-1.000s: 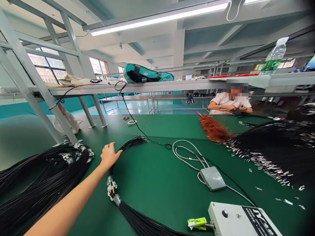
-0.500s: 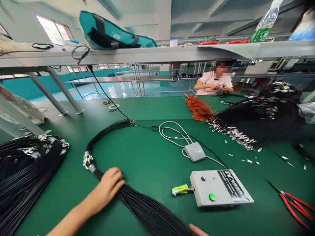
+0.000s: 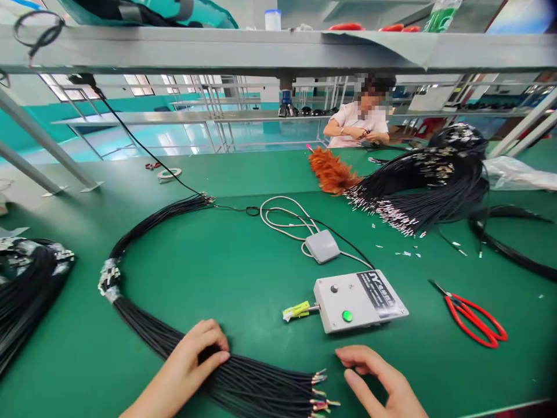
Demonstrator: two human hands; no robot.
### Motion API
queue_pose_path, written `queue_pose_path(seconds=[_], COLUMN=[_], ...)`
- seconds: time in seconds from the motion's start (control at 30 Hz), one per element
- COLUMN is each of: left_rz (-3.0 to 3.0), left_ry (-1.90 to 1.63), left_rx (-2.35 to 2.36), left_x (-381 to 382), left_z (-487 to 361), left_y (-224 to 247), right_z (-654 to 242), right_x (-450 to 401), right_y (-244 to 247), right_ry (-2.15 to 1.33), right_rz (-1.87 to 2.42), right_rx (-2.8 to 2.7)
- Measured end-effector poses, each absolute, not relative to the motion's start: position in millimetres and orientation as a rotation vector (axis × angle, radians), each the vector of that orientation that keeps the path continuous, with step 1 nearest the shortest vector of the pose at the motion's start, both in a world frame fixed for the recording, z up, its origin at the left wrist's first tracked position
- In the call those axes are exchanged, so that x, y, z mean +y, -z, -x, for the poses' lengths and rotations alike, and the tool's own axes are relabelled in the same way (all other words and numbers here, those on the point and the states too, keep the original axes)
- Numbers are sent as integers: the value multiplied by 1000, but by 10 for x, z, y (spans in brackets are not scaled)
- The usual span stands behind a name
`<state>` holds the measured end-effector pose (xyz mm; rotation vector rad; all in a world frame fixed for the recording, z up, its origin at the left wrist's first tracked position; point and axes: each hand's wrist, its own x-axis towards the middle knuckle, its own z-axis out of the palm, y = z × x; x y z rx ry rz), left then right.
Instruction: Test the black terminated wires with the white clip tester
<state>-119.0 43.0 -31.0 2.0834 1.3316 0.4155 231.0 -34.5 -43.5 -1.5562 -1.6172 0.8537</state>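
A long bundle of black cables [image 3: 261, 377] curves across the green mat, its stripped, coloured wire ends lying near the front edge of the view. My left hand [image 3: 202, 354] is closed over the bundle, thumb and fingers around part of it. Just right of the wire ends, my right hand [image 3: 376, 374] is apart from the cables, its fingers spread and curved with nothing between them. Beyond it stands a grey control box [image 3: 359, 302] with a green button. A yellow-green connector [image 3: 298, 310] sticks out from the box's left side.
Red-handled scissors [image 3: 474, 319] lie at the right. Behind the box are a grey foot pedal [image 3: 321, 246] and its looped cord. More black cables [image 3: 418, 186] and an orange feather duster [image 3: 331, 170] lie further back. A metal shelf [image 3: 174, 49] spans overhead; a co-worker [image 3: 359, 125] sits beyond.
The view has shifted right and down. My left hand has slid along the bundle toward its wire ends. My right hand has come fully into view, open beside those ends.
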Motion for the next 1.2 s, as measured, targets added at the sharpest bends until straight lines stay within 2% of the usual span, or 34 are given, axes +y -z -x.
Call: queue_pose_path(seconds=[0.2,0.4,0.67,0.83,0.93,1.2], left_rz=[-2119,-2188,-2117,-2181,-2173,-1881], left_ry=[-308,-300,-342,-253,-316,-575], left_rx=[1373,1070,1191,1142,1059,1122], left_x=[392,333,257,103,97,174], left_z=[990,495,756,309,64,109], left_y=[184,210,274,101,12,65], right_z=[-2162,-1997,-1887,-1932,-1935,-1699], right_x=[-343,-381,-522,-491,-467,-227], right_y=[455,447,508,479,437,262], right_ry=[-914,-1012,-1046,-1090,-1141,-1589], right_rz=[1503,1495,1438,1412,1445,1165], right_rx=[-1610,-1469,-1571,-1549,-1404,-909])
